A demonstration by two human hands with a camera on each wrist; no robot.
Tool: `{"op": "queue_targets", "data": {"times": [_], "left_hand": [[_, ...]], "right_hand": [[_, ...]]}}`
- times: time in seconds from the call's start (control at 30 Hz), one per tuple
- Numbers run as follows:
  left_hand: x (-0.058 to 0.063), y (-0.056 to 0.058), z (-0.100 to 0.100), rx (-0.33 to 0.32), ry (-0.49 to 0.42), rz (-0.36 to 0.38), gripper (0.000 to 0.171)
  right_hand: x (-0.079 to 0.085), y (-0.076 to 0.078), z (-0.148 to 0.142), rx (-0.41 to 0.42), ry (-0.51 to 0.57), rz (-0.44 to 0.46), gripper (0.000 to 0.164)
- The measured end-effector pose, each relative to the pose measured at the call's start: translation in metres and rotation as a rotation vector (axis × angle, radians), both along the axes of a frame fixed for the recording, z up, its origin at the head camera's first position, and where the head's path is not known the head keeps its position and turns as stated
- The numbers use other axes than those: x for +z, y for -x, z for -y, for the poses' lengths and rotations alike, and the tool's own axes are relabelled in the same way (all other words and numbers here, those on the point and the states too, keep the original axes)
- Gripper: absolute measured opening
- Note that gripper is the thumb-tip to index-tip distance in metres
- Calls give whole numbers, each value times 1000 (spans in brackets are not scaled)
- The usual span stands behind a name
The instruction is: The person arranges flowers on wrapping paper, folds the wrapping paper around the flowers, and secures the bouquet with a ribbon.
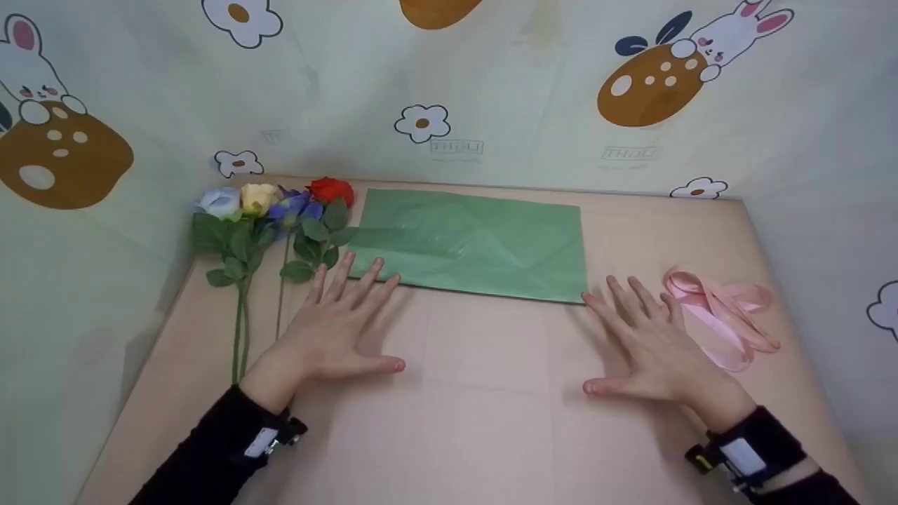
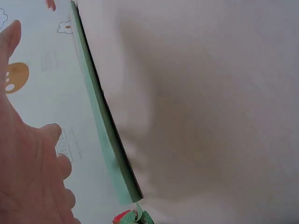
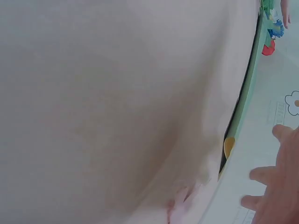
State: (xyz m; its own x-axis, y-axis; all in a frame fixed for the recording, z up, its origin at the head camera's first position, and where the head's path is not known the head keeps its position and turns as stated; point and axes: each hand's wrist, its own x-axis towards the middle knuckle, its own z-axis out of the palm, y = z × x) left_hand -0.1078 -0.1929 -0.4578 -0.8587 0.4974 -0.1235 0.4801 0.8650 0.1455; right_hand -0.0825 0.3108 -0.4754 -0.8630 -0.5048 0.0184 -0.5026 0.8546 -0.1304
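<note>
A green folded sheet (image 1: 470, 245), looking like wrapping paper, lies toward the back of the table. My left hand (image 1: 333, 330) spreads its fingers near the sheet's front left corner, palm down and holding nothing. On the other side, my right hand (image 1: 656, 351) is spread too, its index fingertip by the front right corner. Artificial flowers with long stems lie left of the sheet: a pale blue one (image 1: 219, 202), a cream rose (image 1: 258, 199), a blue one (image 1: 291, 207) and a red rose (image 1: 331, 191). The left forearm hides some lower stems. Beyond my right hand sits a loosely coiled pink ribbon (image 1: 754, 308).
The table (image 1: 484, 435) has a pale pinkish cover. A patterned cloth (image 1: 519, 91) with rabbits and flowers rises behind its far edge and along both sides. Black bands with small devices (image 1: 744, 456) wrap both wrists.
</note>
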Motion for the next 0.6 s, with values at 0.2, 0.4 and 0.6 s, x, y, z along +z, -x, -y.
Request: {"op": "queue_targets", "data": {"times": [0.2,0.4,0.6], "left_hand": [[-3,29,-7,25,-12,76,117],[-14,44,-21,38,5,111,111],[-20,50,-26,16,-25,146,87]], "right_hand": [[-2,27,20,1,34,52,110],[-4,46,46,94,90,118,88],[-6,54,64,110,75,202,85]]}}
